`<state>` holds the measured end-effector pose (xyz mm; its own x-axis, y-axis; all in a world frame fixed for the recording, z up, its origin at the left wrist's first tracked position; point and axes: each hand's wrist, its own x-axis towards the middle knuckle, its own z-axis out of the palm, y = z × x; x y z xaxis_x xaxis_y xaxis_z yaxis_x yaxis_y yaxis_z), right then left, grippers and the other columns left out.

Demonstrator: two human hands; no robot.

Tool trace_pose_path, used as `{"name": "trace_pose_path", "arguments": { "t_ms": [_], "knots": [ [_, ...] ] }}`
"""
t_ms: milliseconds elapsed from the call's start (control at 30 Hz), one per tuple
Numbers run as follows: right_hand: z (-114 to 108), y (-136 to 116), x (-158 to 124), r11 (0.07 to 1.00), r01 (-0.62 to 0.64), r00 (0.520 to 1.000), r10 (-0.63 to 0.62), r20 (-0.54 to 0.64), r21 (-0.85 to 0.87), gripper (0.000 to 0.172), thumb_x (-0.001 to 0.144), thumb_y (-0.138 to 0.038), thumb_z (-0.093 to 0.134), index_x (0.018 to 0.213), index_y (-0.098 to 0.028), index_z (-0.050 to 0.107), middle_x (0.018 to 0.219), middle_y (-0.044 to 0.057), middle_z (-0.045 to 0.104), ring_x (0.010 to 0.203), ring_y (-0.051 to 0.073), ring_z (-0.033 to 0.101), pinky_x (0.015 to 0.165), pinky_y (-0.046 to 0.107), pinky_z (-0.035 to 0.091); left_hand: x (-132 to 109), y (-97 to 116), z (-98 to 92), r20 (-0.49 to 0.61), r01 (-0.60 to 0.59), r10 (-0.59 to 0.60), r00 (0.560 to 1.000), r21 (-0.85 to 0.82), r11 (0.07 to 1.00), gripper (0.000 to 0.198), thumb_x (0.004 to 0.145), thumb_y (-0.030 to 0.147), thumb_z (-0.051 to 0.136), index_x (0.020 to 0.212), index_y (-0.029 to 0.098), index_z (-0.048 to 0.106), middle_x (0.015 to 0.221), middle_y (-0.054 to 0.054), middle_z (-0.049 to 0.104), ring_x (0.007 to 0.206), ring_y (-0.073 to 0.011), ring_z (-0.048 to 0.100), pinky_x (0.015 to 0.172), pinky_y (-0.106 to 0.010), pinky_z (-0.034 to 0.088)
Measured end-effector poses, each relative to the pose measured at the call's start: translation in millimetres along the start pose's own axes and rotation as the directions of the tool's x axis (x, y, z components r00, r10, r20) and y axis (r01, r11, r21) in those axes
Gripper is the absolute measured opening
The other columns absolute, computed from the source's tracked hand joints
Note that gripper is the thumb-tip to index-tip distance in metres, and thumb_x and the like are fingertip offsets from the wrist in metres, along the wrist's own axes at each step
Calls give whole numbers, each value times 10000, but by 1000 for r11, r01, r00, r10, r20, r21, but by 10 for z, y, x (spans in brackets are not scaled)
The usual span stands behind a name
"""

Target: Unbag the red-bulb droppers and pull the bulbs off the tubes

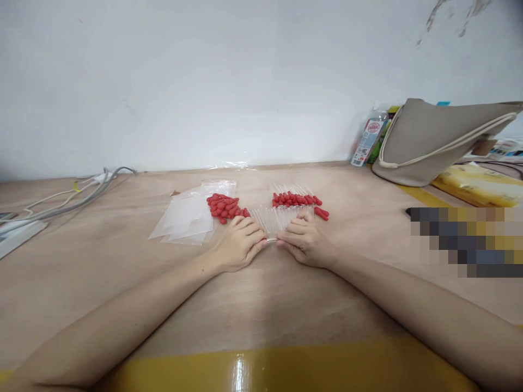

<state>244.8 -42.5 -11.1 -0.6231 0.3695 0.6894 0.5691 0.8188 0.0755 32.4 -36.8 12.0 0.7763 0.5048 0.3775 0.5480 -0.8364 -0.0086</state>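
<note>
My left hand (243,242) and my right hand (307,240) face each other on the table, fingers curled inward. Thumbs and fingertips close on the two ends of a thin clear tube (272,240), which lies crosswise between them. Just beyond it, a row of clear, slender tubes (278,219) lies side by side, partly covered by my fingers. Behind that row are several red rubber bulbs (296,199) with clear tubes extending away from them. A loose pile of red rubber bulbs (223,206) sits beyond my left hand, partly on clear plastic bags (186,215).
A beige bag (433,141) leans at the back right, beside a clear bottle (370,136). A yellow packet (478,185) lies in front of it. Grey and white cables (87,193) run along the left. Yellow tape (245,370) marks the near edge; a blurred patch covers the right.
</note>
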Motion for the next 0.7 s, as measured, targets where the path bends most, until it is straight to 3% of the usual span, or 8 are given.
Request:
{"name": "trace_pose_path", "arguments": {
  "t_ms": [167, 333, 533, 600, 700],
  "knots": [
    [-5, 14, -24, 993, 68, 998, -68, -1, 97, 252, 895, -223, 404, 796, -139, 620, 604, 18, 493, 587, 122, 375, 570, 245, 324, -31, -18, -9, 31, -19, 19, 999, -3, 1000, 294, 911, 297, 331, 805, 177, 577, 834, -53, 599, 871, -188, 488, 813, -352, 316],
    [-5, 0, -33, 990, 87, 995, -81, -55, 113, 198, 876, -200, 444, 826, -127, 622, 594, 13, 488, 581, 120, 364, 557, 243, 343, -43, -34, -5, 40, -42, 42, 998, -6, 999, 279, 910, 284, 322, 821, 172, 561, 830, -53, 587, 861, -188, 485, 815, -352, 318],
    [-57, 19, -64, 993, 79, 997, -77, -28, 92, 207, 877, -214, 434, 835, -158, 629, 601, 16, 515, 581, 123, 396, 562, 253, 361, -97, -43, -18, 19, -40, 41, 999, -29, 999, 248, 896, 266, 335, 797, 172, 542, 811, -58, 578, 821, -191, 490, 775, -352, 343],
    [-96, 85, -93, 997, 23, 999, -20, -31, 73, 197, 867, -217, 445, 838, -163, 632, 614, 23, 533, 598, 129, 425, 578, 261, 372, -155, -84, -32, -3, 2, -2, 1000, -40, 999, 251, 896, 255, 324, 782, 172, 531, 805, -60, 576, 808, -191, 493, 765, -352, 356],
    [-134, 213, -132, 975, -218, 971, 221, -96, 38, 184, 843, -225, 462, 816, -167, 634, 661, 43, 574, 649, 147, 491, 636, 283, 402, -222, -177, -72, -78, 114, -120, 990, -78, 990, 249, 904, 247, 315, 802, 173, 529, 809, -62, 563, 786, -181, 497, 734, -330, 390]
  ]
}}
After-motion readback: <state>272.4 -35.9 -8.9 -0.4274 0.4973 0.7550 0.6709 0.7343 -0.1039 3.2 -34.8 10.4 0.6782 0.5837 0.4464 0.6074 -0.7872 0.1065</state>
